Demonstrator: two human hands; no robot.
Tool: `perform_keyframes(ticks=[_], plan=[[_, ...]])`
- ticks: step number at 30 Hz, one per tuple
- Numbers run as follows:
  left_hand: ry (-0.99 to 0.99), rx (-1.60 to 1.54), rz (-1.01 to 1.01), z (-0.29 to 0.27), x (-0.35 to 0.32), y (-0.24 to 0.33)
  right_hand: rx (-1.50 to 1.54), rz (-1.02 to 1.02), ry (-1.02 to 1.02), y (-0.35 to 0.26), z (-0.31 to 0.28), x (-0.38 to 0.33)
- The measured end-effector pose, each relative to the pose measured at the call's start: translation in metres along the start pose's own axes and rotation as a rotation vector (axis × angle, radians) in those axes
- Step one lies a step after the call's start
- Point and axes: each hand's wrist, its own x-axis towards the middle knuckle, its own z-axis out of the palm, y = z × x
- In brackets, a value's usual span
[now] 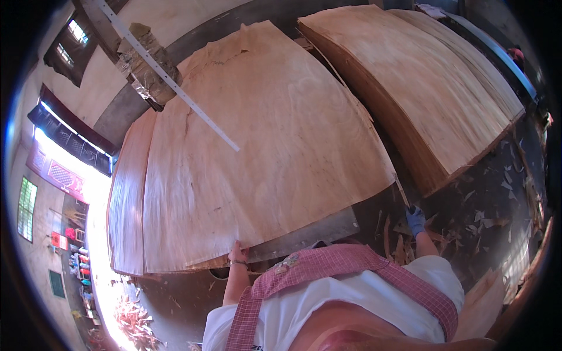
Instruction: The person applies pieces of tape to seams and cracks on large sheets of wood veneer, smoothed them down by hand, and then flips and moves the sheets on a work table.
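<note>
A broad, pale wood veneer sheet (275, 134) lies on top of a stack in front of me. My left hand (237, 253), bare and with a band at its wrist, grips the sheet's near edge left of centre; some of its fingers are hidden. Out to the right, my right hand (415, 220) wears a blue glove and is closed around the lower end of a thin pale strip (401, 190). That strip reaches up to the sheet's right corner; whether it is joined to the sheet there I cannot tell.
Another tall veneer stack (410, 88) stands at the right, past a narrow dark gap. A perforated white metal bar (175, 85) slants over the sheet beside a wrapped post (149, 67). Veneer scraps (486, 219) litter the floor at right, and more shavings (132, 316) lie at lower left.
</note>
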Motion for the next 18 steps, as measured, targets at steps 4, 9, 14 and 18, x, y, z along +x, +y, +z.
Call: perform_keyframes(ticks=[4,9,14,18], plan=[[0.049,0.011,0.063,-0.030,0.000,-0.007,0.134,-0.107,0.009,-0.088,0.005,-0.053],[-0.029,0.024,0.023,-0.005,0.013,-0.013,0.247,-0.192,-0.018,-0.191,0.068,-0.036],[0.022,0.013,0.050,-0.013,0.014,-0.010,0.257,-0.121,-0.228,-0.308,0.081,-0.029],[0.063,0.026,0.007,0.000,0.004,0.003,0.147,-0.137,-0.191,-0.324,0.089,-0.020]])
